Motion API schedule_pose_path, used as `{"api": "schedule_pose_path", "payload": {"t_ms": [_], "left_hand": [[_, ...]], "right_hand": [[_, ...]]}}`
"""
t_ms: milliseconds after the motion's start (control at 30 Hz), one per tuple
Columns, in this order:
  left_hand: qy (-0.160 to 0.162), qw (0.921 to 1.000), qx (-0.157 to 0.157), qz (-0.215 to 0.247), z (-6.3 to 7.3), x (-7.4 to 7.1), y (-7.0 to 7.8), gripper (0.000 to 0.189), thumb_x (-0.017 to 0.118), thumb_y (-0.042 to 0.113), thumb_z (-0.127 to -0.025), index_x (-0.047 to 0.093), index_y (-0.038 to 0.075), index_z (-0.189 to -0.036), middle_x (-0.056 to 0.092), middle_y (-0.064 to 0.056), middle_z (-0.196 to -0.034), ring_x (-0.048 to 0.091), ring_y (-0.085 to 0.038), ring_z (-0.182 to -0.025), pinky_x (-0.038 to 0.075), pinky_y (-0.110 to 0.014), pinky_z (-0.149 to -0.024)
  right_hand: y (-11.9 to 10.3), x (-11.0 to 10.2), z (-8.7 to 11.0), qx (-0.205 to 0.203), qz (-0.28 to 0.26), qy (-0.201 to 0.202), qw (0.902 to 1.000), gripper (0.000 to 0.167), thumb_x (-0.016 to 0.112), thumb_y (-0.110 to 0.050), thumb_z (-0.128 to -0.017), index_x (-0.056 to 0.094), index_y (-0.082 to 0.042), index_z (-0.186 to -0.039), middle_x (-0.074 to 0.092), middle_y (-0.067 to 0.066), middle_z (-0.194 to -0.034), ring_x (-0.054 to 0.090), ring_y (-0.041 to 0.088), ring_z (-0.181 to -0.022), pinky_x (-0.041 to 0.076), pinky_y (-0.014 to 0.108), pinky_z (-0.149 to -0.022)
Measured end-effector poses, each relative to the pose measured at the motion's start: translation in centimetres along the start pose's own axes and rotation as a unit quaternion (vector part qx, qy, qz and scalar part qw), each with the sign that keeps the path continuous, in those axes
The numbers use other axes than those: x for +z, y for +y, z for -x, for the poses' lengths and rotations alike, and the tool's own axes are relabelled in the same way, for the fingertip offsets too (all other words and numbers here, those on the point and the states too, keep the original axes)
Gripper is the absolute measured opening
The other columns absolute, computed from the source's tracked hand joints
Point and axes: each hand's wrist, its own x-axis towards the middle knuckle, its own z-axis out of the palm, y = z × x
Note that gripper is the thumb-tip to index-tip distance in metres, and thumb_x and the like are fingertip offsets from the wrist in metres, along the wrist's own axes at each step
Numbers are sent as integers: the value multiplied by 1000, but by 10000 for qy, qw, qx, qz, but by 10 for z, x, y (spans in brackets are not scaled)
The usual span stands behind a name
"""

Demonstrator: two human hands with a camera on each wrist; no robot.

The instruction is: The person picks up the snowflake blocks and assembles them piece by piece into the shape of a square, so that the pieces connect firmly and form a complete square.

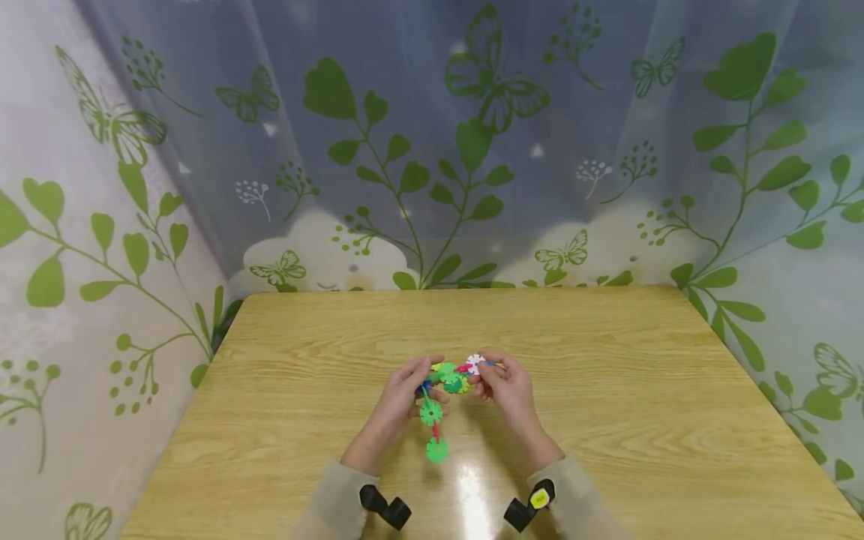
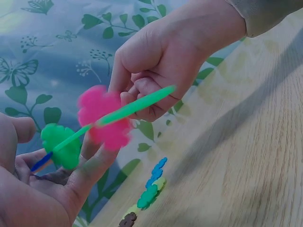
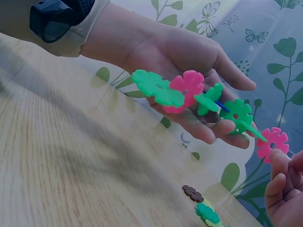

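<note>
A chain of slotted plastic snowflake discs spans both hands, green and pink ones alternating in part. My left hand [image 3: 189, 61] carries it across loosely extended fingers, thumb held apart. From there a green disc [image 1: 430, 412] and an end green disc [image 1: 436, 450] hang toward the body. My right hand [image 1: 511, 382] pinches a white snowflake disc [image 1: 475, 365] between thumb and index finger, beside a pink disc [image 3: 273, 144]. Below the hands is a second row with a brown disc [image 3: 193, 193], a darker green disc [image 3: 207, 213] and blue discs [image 2: 157, 172].
A wood-grain table [image 1: 304, 345] extends under and around both hands. Hanging cloth [image 1: 432, 187] with leaf and butterfly prints encloses its back and sides. Black wrist cameras sit on both beige sleeves [image 1: 574, 495].
</note>
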Motion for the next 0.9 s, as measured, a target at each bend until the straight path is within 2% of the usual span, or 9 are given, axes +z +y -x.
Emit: {"api": "schedule_pose_path", "payload": {"t_ms": [33,100,233,333,467,600,733,900], "left_hand": [[27,10000,-9,-55,0,0,0,50,45,43,-97,49,8,-132,63,-11,-95,66,-17,-69,58,-27,-55],[57,9999,-10,-140,0,0,-1,52,48,46,-95,51,9,-131,62,-9,-93,66,-17,-70,54,-22,-49],[34,9998,14,-188,-1,0,-2,55,51,47,-93,52,6,-129,57,-9,-94,67,-17,-70,51,-20,-47],[-13,9998,20,-188,-1,0,-2,56,52,45,-93,51,3,-129,52,-10,-96,66,-18,-71,55,-25,-52],[-78,9997,-26,-246,-1,1,-2,55,55,44,-92,52,4,-129,51,-17,-112,62,-22,-77,59,-40,-67],[-142,9987,-72,-486,-1,1,-2,57,56,47,-90,52,7,-129,46,-24,-128,54,-21,-81,55,-52,-76],[-187,9973,-98,-703,-2,1,-3,59,56,48,-90,50,6,-131,51,-21,-122,57,-19,-81,56,-50,-73],[-288,9970,-70,-719,-3,1,-6,55,56,42,-92,49,5,-131,55,-15,-114,60,-19,-83,57,-50,-71]], "right_hand": [[-1,-1,0,89,6,-18,10000,72,75,-57,-65,56,-2,-109,66,7,-70,56,10,-54,47,17,-46],[-7,-2,0,200,15,-109,9997,67,75,-52,-69,55,-1,-109,66,6,-70,56,9,-54,47,17,-47],[-34,7,10,339,52,-241,9991,39,68,-22,-85,53,5,-109,64,6,-67,54,9,-52,45,17,-46],[-52,13,15,609,139,-295,9976,27,61,-7,-89,54,9,-108,62,9,-66,51,10,-50,43,18,-46],[-61,15,15,1054,341,-550,9923,24,59,-4,-90,57,9,-110,61,15,-68,50,12,-50,44,20,-47],[-63,16,14,1154,538,-891,9879,25,59,-6,-91,58,8,-111,61,17,-68,50,13,-50,44,22,-47],[-63,15,15,1118,703,-1165,9844,27,60,-9,-91,57,7,-112,61,14,-67,50,13,-50,44,22,-48],[-61,16,15,1075,782,-1340,9820,26,59,-8,-91,56,7,-111,62,16,-67,50,13,-49,43,22,-47]]}}
